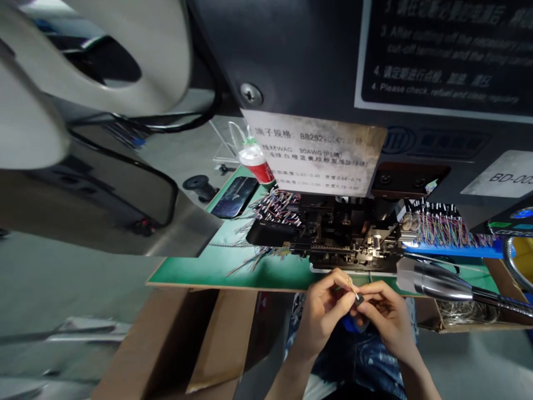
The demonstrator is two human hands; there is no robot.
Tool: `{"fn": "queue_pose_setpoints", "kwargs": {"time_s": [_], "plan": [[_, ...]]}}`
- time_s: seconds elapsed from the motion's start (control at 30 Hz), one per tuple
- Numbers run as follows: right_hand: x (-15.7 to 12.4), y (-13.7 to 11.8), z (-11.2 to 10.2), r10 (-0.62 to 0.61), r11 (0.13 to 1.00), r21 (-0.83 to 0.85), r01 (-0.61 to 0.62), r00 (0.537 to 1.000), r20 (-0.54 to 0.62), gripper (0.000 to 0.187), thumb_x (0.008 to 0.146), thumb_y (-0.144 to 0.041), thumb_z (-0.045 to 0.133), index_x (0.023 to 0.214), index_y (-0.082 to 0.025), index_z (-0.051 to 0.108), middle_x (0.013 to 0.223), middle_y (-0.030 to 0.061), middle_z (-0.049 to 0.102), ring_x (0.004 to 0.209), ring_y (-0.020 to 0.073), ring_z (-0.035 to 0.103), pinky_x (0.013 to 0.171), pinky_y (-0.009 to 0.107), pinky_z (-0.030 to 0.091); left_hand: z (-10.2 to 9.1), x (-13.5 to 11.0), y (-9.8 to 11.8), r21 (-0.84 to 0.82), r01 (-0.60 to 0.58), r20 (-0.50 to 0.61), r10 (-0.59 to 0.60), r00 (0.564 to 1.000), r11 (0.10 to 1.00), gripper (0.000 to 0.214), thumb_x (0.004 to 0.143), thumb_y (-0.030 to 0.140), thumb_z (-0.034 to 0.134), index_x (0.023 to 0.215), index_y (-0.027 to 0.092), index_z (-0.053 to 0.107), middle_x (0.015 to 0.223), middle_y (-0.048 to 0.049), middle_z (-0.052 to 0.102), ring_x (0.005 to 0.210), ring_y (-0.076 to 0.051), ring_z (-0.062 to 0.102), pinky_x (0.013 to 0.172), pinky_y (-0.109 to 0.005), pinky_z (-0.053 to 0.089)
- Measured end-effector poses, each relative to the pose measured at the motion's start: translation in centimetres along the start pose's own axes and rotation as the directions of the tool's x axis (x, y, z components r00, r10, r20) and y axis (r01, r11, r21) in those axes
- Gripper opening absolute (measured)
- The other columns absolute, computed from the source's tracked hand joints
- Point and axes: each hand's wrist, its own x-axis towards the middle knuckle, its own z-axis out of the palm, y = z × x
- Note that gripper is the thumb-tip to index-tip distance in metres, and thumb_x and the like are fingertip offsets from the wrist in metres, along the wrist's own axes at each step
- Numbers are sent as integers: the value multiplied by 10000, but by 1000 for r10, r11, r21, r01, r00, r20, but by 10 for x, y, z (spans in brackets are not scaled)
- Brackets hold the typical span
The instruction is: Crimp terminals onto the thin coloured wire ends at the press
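My left hand and my right hand meet just below the front edge of the green bench top. Both pinch a small dark cable piece with thin coloured wires sticking up between the fingertips. Something blue shows beneath them. Right above the hands stands the metal crimping mechanism of a dark machine.
Bundles of coloured wires lie left of the mechanism; more wires hang in a blue rack at right. A phone, a red bottle, a paper label, a metal lamp head and cardboard boxes surround the bench.
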Motion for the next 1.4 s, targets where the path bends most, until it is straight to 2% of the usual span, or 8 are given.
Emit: {"fn": "queue_pose_setpoints", "kwargs": {"time_s": [0.6, 0.8, 0.97, 1.03, 1.13, 1.23, 1.3, 1.4], "plan": [[-2, 11, 3, -55, 998, 32, 56, 998, -18, 232, 890, -439, 863, 992, -236, 813, 761, 14, 773, 667, 178, 711, 588, 247, 535, 5, 6, 3, 64, -8, -192, 20, 981, 998, 323, 839, 396, 848, 701, 164, 671, 778, -16, 626, 614, -122, 551, 541, -206, 465], [-2, 15, -2, -61, 998, 8, 61, 997, -44, 247, 888, -453, 863, 1023, -248, 829, 869, 38, 807, 819, 210, 759, 804, 305, 610, -7, -1, -12, 124, -17, -150, 36, 988, 992, 293, 897, 411, 818, 769, 163, 728, 821, -27, 678, 583, -123, 626, 548, -217, 522], [-1, 17, -11, -81, 992, -103, 77, 996, -33, 260, 913, -464, 825, 1033, -233, 835, 865, 56, 804, 778, 229, 747, 760, 328, 617, -14, -2, -3, 322, -99, -48, 121, 992, 941, 220, 923, 335, 773, 765, 184, 750, 821, -43, 719, 619, -162, 664, 586, -252, 557], [1, 13, -16, -118, 969, -216, 118, 993, 16, 209, 932, -430, 799, 1015, -244, 845, 838, 45, 802, 738, 219, 733, 711, 304, 602, -16, 0, 11, 502, -203, 82, 187, 979, 841, 179, 929, 230, 744, 755, 199, 765, 771, -46, 731, 692, -196, 700, 665, -269, 565], [5, 1, -22, -123, 907, -389, 165, 984, 131, 147, 958, -370, 755, 979, -263, 854, 822, 33, 814, 757, 230, 750, 723, 302, 597, -20, 3, 31, 690, -348, 318, 166, 934, 635, 187, 934, 128, 691, 810, 217, 799, 775, -55, 754, 693, -207, 707, 657, -272, 539], [8, -6, -27, -96, 876, -456, 154, 984, 149, 140, 966, -342, 738, 964, -268, 857, 890, 45, 836, 834, 250, 772, 795, 326, 603, -22, 5, 38, 747, -426, 409, 151, 900, 510, 248, 943, 87, 628, 830, 224, 802, 769, -59, 749, 690, -217, 701, 639, -282, 524], [9, -3, -29, -69, 912, -393, 115, 989, 131, 130, 948, -342, 764, 988, -261, 859, 887, 51, 834, 823, 249, 770, 788, 333, 606, -22, 6, 34, 726, -421, 377, 198, 905, 543, 235, 944, 87, 639, 828, 221, 793, 770, -53, 745, 690, -212, 703, 642, -278, 530], [8, 14, -22, -49, 988, -148, 54, 998, 41, 182, 901, -374, 834, 1027, -243, 846, 836, 54, 812, 734, 228, 746, 684, 314, 601, -16, 6, 17, 587, -407, 204, 358, 911, 700, 168, 935, 113, 720, 821, 225, 771, 769, -27, 743, 696, -189, 705, 669, -263, 548]]}}
